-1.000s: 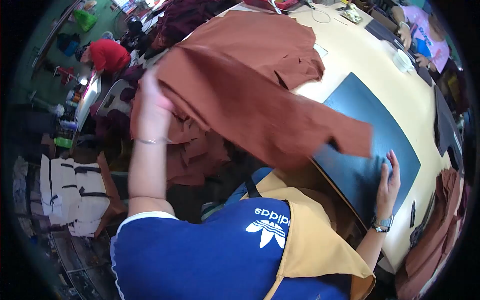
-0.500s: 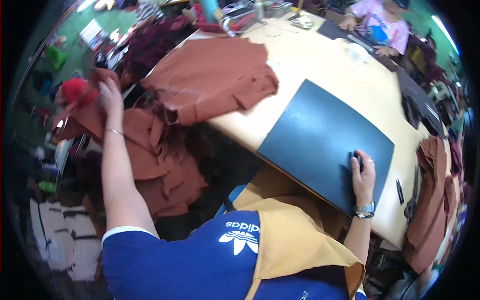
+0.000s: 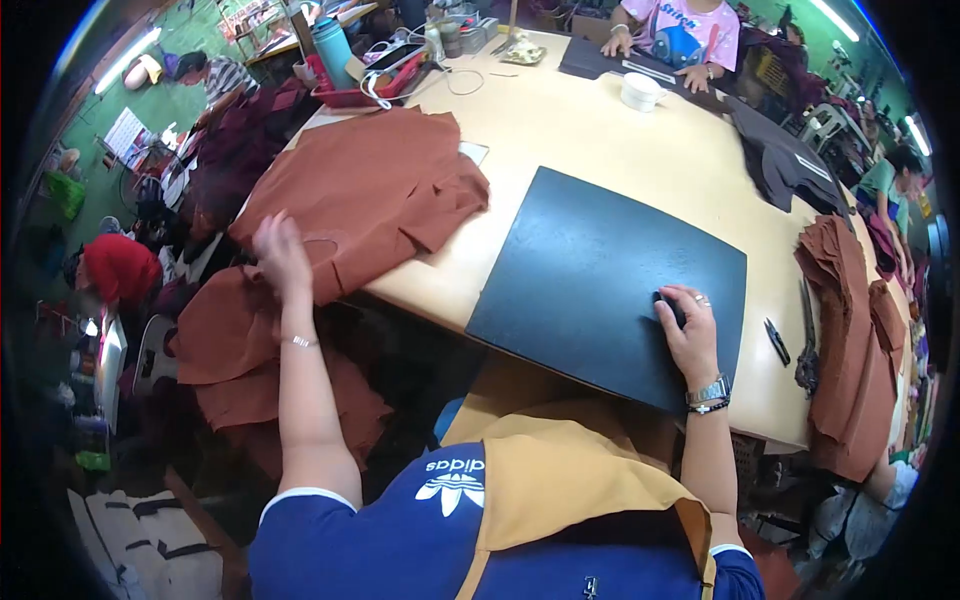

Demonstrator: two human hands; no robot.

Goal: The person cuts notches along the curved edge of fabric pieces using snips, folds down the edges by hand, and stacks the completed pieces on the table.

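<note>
My left hand (image 3: pixel 282 255) is over the near-left edge of the rust-brown fabric pieces (image 3: pixel 350 180), its fingers stretched out and slightly blurred. More of that fabric (image 3: pixel 235 325) hangs off the table beside and below this hand. My right hand (image 3: pixel 690 330) rests on a black board (image 3: pixel 610 270) and is closed around a small black object (image 3: pixel 672 307), mostly hidden by the fingers; its kind does not show. The board lies flat at the table's near edge.
Thread snips (image 3: pixel 777 342) and dark scissors (image 3: pixel 806 345) lie right of the board, beside a rust-brown fabric stack (image 3: pixel 845 340). A white tape roll (image 3: pixel 641 92) stands farther back. Across the table a person's hands (image 3: pixel 692 78) rest on dark fabric. A red tray (image 3: pixel 400 85) holds a phone.
My left hand has come back from the far left, toward the table's fabric, and its fingers now show empty. My right hand stays on the board with the black object. The view has shifted.
</note>
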